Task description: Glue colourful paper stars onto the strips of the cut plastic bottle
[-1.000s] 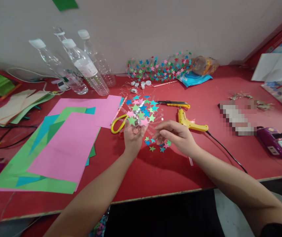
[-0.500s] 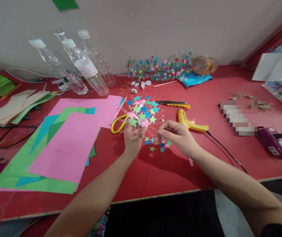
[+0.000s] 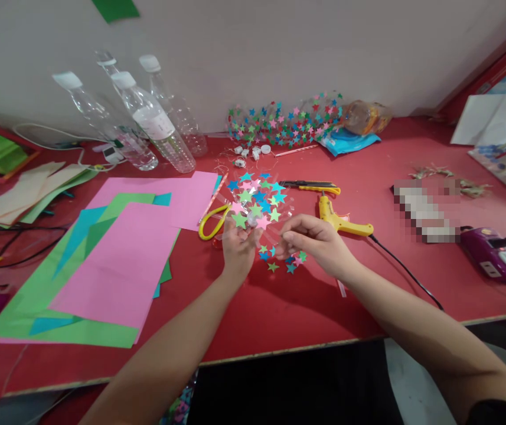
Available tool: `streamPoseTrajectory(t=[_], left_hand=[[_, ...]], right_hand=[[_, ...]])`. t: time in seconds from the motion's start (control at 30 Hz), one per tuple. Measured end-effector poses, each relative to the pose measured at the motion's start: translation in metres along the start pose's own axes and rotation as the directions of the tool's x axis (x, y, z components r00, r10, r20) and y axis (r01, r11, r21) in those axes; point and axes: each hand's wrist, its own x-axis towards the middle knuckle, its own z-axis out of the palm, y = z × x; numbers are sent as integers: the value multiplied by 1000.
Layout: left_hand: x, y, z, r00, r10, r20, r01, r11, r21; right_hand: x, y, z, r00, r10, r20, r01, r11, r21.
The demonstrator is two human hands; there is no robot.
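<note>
Between my hands is a clear plastic piece cut into strips point(image 3: 259, 196), dotted with blue, green and pink paper stars. My left hand point(image 3: 238, 248) grips it from the near left side, thumb toward its middle. My right hand point(image 3: 317, 241) has thumb and fingertips pinched together at the right edge, on what looks like one of the clear strips. Loose paper stars point(image 3: 273, 267) lie on the red table just below. Yellow-handled scissors point(image 3: 211, 224) rest left of the piece, partly hidden. To the right lies a yellow glue gun point(image 3: 345, 225), with a box cutter point(image 3: 314, 187) behind it.
Stacked coloured paper point(image 3: 111, 265) covers the left of the table point(image 3: 244, 330). Several clear bottles point(image 3: 159, 124) stand by the wall. Star-covered bottles point(image 3: 286, 123) lie at the back. A purple power strip point(image 3: 496, 254) sits at right; the glue gun's cord point(image 3: 407, 274) trails toward the front edge.
Almost nothing differs. My right hand has shifted very slightly left at the edge of the starred plastic; my left hand keeps its hold.
</note>
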Motion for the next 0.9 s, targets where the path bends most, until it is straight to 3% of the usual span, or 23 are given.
streamPoseTrajectory(t=[0.33, 0.9], left_hand=[[0, 12, 4, 1000, 19, 17, -19, 1000, 14], [-2, 11, 4, 999, 13, 42, -12, 999, -33]], right_hand=[[0, -1, 0, 999, 20, -25, -20, 1000, 10], [0, -1, 2, 1000, 11, 3, -11, 1000, 28]])
